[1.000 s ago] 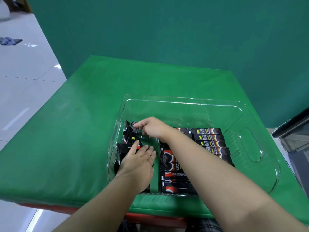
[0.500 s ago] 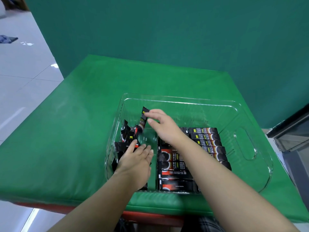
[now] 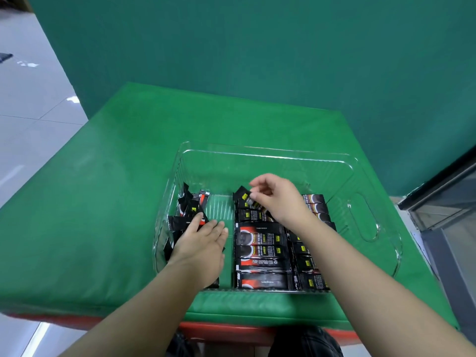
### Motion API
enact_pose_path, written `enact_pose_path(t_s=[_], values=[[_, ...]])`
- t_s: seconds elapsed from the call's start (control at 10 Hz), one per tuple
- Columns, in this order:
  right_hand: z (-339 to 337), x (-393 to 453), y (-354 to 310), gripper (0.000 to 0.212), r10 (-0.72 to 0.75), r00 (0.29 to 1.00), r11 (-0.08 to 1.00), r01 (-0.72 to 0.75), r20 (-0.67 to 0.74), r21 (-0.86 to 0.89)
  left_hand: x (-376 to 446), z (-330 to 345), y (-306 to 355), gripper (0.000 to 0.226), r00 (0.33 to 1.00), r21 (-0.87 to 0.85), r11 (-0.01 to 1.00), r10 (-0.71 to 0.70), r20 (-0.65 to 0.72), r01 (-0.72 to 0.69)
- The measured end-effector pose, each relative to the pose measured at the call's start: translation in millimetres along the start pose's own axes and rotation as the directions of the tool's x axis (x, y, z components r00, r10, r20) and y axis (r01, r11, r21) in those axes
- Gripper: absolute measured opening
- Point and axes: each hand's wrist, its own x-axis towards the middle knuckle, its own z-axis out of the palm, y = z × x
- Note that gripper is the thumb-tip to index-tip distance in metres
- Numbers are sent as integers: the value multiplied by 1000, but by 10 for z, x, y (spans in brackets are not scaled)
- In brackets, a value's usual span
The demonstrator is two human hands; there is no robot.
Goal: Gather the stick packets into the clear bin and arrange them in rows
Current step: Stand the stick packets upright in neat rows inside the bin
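**Packet pinched at far end of right row; loose pile held flat under left hand**

While the right hand [image 3: 277, 199] is curled over the far end of the right-hand rows, one stick packet [image 3: 243, 195] is pinched between its thumb and fingertips [image 3: 253, 195], tilted, its far corner lifted at about 10 o'clock from the knuckles. Below that packet, a tidy row of packets [image 3: 261, 249] is seen, laid crosswise and stacked toward 6 o'clock down to the near wall of the clear bin [image 3: 371, 253]. A second row [image 3: 313, 276] is laid just beside it at 3 o'clock, mostly covered by the right forearm; only its dark ends are seen past the wrist at 1 o'clock.

The left hand [image 3: 202, 243] is laid flat, fingers straight and close together, nothing gripped, pressed on a loose pile of packets [image 3: 189, 207] at 9 o'clock in the bin. That pile is jumbled, some packets upright or leaning against the left wall. A bare strip of bin floor is left between pile and rows.

The far half of the bin, at 12 o'clock, is seen without packets; a handle cutout is seen in the right wall at 3 o'clock. The bin is set on a green padded table [image 3: 98, 215], near its front edge. Behind, a green backdrop [image 3: 257, 52] is hung; pale floor tiles [image 3: 28, 104] are seen at 9 to 10 o'clock.
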Motion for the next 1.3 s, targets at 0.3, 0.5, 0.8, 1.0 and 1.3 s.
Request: enact_pose_path(t_s=[0.3, 0.5, 0.8, 1.0, 1.3], values=[[59, -110, 74, 16, 19, 956, 882, 122, 292, -455, -5, -15, 6, 57, 1000, 7, 1000, -2, 8, 2], [53, -121, 159, 17, -81, 953, 796, 238, 292, -556, -5, -16, 7, 57, 1000, 7, 1000, -1, 9, 1], [227, -2, -69, 25, -114, 950, 850, 245, 291, -467, 3, -5, 15, 58, 1000, 6, 1000, -6, -7, 6], [626, 275, -400, 35, -5, 910, 979, 89, 414, -184, 15, 3, 21, 59, 999, -14, 1000, -24, -38, 24], [654, 421, -371, 13, 40, 981, 998, -31, 191, -47, 6, -3, 19, 58, 1000, -15, 1000, -12, -27, 11]])
